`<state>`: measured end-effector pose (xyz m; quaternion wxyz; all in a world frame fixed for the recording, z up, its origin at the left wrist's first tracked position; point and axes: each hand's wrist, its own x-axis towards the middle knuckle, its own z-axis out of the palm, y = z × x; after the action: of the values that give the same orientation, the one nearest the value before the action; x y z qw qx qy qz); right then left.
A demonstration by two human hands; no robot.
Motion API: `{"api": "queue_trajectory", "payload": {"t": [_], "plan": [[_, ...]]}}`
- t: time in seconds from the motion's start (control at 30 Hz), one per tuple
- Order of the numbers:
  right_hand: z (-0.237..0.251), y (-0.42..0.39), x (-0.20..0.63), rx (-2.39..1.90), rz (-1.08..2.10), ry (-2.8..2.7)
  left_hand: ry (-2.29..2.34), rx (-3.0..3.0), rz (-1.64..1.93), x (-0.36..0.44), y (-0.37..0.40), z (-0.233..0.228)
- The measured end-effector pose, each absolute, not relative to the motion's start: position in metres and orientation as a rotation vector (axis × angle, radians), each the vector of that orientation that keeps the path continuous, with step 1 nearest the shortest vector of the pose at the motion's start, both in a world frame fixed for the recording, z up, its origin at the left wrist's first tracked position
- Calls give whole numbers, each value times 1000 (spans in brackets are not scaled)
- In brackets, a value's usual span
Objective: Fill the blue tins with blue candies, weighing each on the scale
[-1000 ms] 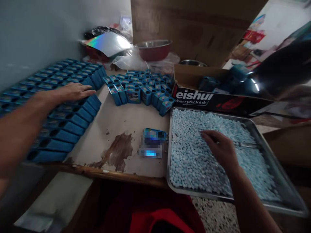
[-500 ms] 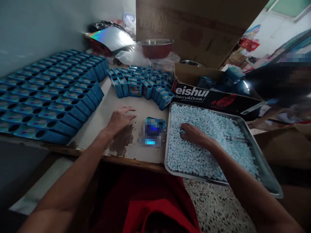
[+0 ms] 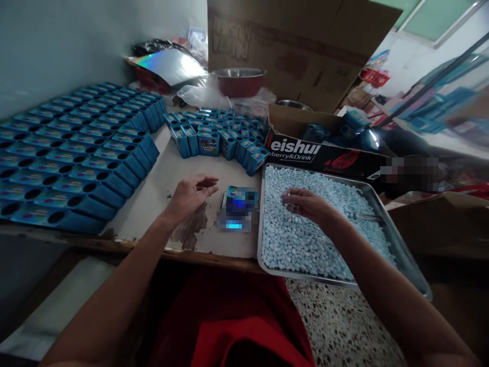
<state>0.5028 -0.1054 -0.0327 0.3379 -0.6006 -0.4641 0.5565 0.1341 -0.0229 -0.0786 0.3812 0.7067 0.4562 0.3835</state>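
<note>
On the table (image 3: 160, 199), open left fingers (image 3: 208, 182) flank the blue box (image 3: 241, 198); right fingers (image 3: 287, 196) pinch candies (image 3: 305, 239).

Left hand (image 3: 190, 194) is hovering palm-up, fingers loosely curled. Right hand (image 3: 307, 203) is reaching forward, fingertips pinching together, forearm extended.

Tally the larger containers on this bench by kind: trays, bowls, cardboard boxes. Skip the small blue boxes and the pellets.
metal tray: 1
bowls: 2, a red bowl and a steel bowl
cardboard boxes: 2, a printed carton and a big brown box
Total: 5
</note>
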Motion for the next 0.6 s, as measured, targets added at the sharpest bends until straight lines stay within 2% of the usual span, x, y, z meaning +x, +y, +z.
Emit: {"api": "queue_trajectory", "payload": {"t": [0.07,0.23,0.33,0.5,0.6], "plan": [[-22,-97,491,-1473,1528,-1046,1195,1773,968,131,-28,-80],[4,-75,452,-1320,1564,-1189,1312,1633,995,126,-31,-93],[12,-68,427,-1281,1481,-1417,1333,1590,1028,127,-29,-99],[10,-68,409,-1334,1169,-1776,1329,1593,1002,128,-28,-102],[3,-70,408,-1298,1237,-1685,1335,1580,983,126,-27,-100]]}}
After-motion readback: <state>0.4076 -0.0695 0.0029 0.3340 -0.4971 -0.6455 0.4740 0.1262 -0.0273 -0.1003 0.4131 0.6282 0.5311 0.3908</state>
